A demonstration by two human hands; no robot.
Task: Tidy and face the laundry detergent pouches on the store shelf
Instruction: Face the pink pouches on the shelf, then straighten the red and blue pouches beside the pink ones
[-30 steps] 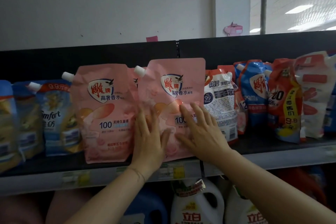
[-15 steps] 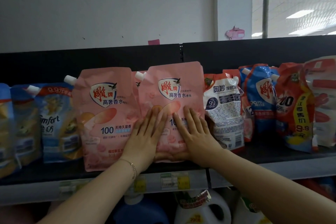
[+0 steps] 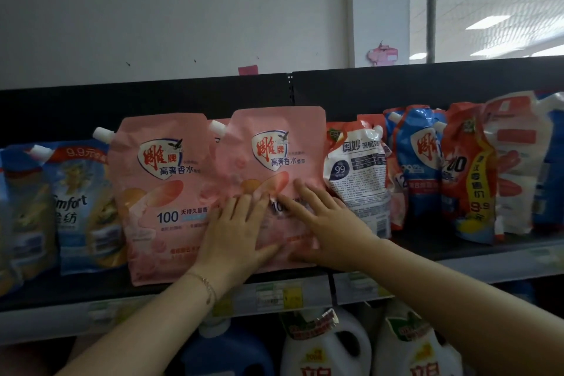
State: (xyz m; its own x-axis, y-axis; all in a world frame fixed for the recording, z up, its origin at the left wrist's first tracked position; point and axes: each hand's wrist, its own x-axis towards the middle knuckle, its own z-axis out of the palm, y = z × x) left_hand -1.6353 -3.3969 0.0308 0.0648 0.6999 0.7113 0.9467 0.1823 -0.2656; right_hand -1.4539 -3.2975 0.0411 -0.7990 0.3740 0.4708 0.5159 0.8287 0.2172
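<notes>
Here, the left hand [image 3: 235, 232] and the right hand [image 3: 326, 223] lay flat on the lower front of a pink pouch [image 3: 274, 143], fingers straight and spread, pressing it and gripping nothing. The pouch stood upright on the shelf [image 3: 457, 256], logo facing out. A second pink pouch [image 3: 158, 192] overlapped its left edge, and a white pouch [image 3: 357, 180] stood just beside its right.

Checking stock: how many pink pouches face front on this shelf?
2. The left pink pouch stands beside the Comfort pouch; the centre pink pouch is under the left hand and right hand. Others may hide behind.
</notes>
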